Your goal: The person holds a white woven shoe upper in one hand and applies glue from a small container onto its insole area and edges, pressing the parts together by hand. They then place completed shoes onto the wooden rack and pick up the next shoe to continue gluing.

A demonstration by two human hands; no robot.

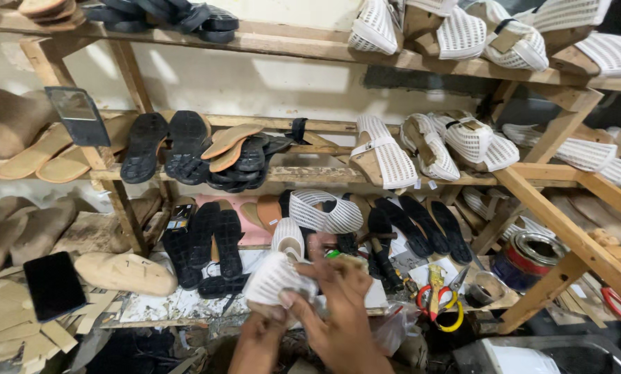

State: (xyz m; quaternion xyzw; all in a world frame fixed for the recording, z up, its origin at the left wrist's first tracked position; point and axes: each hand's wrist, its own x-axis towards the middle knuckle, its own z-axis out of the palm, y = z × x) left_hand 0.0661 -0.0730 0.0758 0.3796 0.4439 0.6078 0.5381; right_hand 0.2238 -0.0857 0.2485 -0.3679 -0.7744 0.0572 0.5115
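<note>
At the bottom centre of the head view, your two hands meet over the cluttered bench (186,305). Your left hand (261,341) has its fingers closed on the lower edge of a white mesh shoe upper (274,278); your right hand (338,305) has its fingers pressed together against the same piece from the right. You hold the upper just above the bench edge, in front of the black soles (210,242).

Progress, as a judgement: the piece in hand shows no sole attached, so it appears unfinished. Finished-looking white mesh sandals fill the wooden shelves (310,48) at upper right, which suggests much of the batch is assembled. What remains on the piece in hand cannot be told from this view.

Count, as far as visible:
- White mesh upper in hand: one. A second striped white piece (324,211) lies just behind it.
- White mesh sandals on the two upper shelves: roughly ten; overlap prevents an exact figure.
- Scissors with yellow and red handles (438,294): one pair, right of your hands.
- Round tin (528,256): one, further right.
- Tan shoe last (123,273): one on the bench at left.
- Dark flat phone-like slab (53,284): one, far left.
</note>
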